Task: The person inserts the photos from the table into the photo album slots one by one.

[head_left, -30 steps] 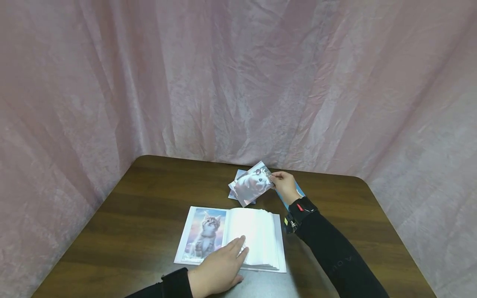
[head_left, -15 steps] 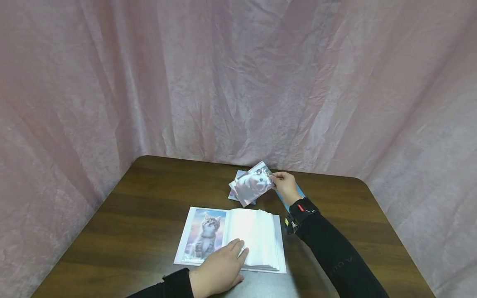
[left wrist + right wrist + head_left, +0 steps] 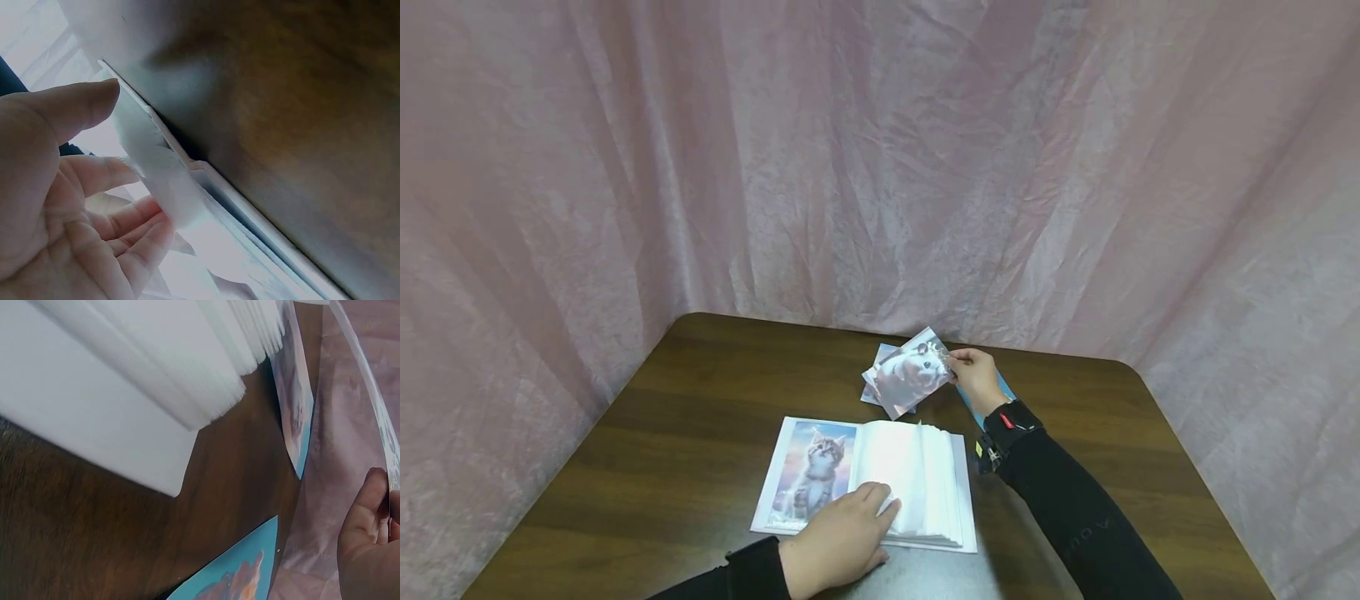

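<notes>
White page [image 3: 895, 450] looks bare under my left hand's [image 3: 835, 546] parted fingers, kitten print [image 3: 815, 477] in; right hand [image 3: 976, 380] pinches photo [image 3: 910, 379], loose cards [image 3: 871, 395] left.

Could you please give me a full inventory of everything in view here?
photo album: 1, white, open on the table
kitten photo: 1, grey-and-white kitten on blue and pink, album's left side
white-animal photo: 1, pale grey and pink, pinched beyond the album
underlying photos: at least 1, pale lavender, beneath the white-animal photo
blue-edged photo: 1, blue, on the table, partly hidden behind the right arm
table: 1, brown, below everything
curtain: count unclear, pink, behind the table
wrist strap: 1, black, right wrist
sleeves: 2, black, both arms
left hand: 1, bare, on the album's pages
right hand: 1, bare, holding the white-animal photo
</notes>
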Motion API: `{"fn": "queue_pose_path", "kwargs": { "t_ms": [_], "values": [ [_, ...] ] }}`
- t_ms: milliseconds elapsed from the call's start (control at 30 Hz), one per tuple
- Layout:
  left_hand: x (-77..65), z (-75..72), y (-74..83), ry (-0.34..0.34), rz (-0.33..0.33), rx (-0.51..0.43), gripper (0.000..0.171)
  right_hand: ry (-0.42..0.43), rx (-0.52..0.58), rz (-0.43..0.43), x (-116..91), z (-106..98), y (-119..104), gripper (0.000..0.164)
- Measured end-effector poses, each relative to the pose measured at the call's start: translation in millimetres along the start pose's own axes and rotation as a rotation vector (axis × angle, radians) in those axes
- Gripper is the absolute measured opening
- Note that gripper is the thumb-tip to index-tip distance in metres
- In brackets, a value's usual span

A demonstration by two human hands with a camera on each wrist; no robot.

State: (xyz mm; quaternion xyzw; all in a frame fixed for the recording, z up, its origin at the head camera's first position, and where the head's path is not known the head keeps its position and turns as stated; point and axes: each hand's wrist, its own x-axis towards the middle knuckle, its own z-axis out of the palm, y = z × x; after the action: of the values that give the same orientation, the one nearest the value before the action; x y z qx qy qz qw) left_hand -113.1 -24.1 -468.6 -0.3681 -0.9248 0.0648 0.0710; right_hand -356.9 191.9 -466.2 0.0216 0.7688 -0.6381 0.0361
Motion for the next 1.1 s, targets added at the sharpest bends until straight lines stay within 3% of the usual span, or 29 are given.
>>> {"fn": "queue_pose_path", "kwargs": {
  "t_ms": [767,1100],
  "values": [
    [3.8,3.0,0.4,-0.015,-0.02,0.013,0.063,0.013,0.001,0.025,2.2,-4.8,-0.5,0.022],
    [4.2,3.3,0.9,-0.002,-0.012,0.016,0.063,-0.031,-0.053,0.036,1.1,-3.8,2.2,0.022]
  ]
}}
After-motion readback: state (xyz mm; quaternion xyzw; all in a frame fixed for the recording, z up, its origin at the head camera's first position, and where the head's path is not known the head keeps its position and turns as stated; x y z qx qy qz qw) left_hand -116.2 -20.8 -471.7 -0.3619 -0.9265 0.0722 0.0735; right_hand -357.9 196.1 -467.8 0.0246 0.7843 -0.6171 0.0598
